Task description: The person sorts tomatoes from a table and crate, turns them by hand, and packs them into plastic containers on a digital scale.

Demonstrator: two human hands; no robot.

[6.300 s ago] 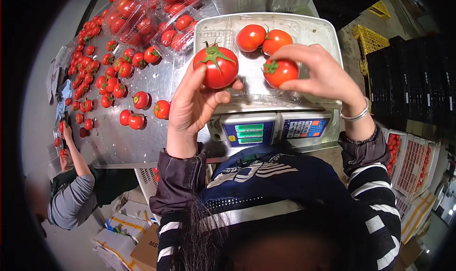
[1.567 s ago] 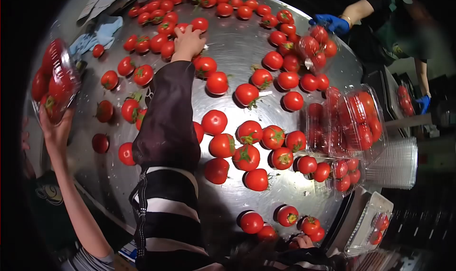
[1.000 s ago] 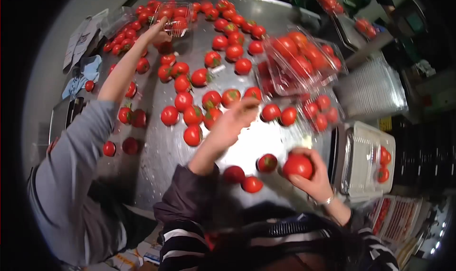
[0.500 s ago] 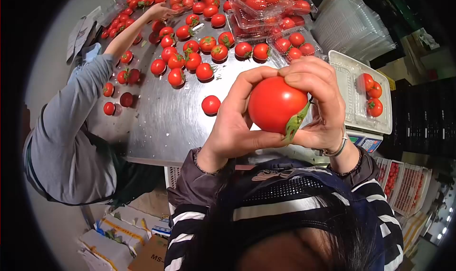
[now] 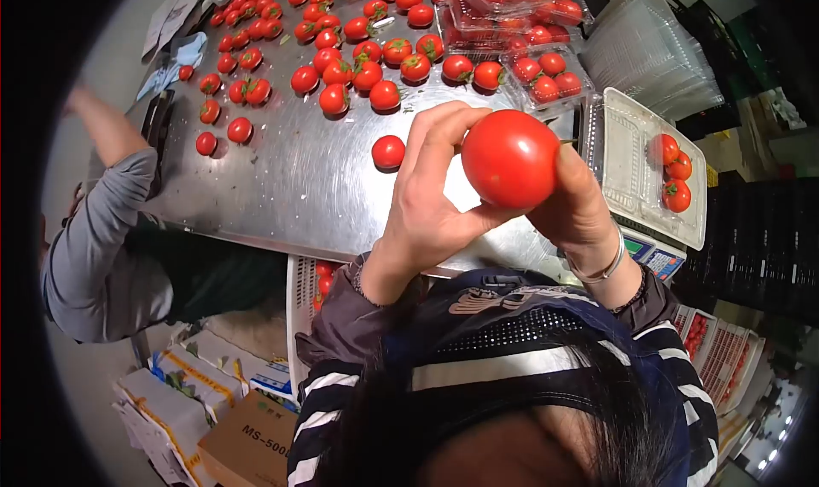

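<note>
One large red tomato (image 5: 510, 159) is held up over the near edge of the metal table (image 5: 281, 180). My left hand (image 5: 433, 193) grips its left side, thumb below and fingers above. My right hand (image 5: 582, 205) holds its right side, with the thumb against the skin; its other fingers are partly hidden behind the fruit. A bit of green stem sticks out at the tomato's right. Just left of my left hand lies a single tomato (image 5: 388, 152). To the right, a white tray (image 5: 627, 201) on a scale (image 5: 653, 252) bears a clear box with three tomatoes (image 5: 678, 165).
Many loose tomatoes (image 5: 333, 99) spread over the table's far left. Filled clear boxes (image 5: 546, 82) stand beyond my hands, beside stacked empty boxes (image 5: 653, 56). A co-worker's grey sleeve (image 5: 111, 231) is at the left. A cardboard box (image 5: 247, 440) and crates (image 5: 712, 350) sit below.
My hands have turned the tomato, so its green top now faces away, and the right fingers have moved off its upper side. The co-worker's arm has drawn back from the tomatoes to the left.
</note>
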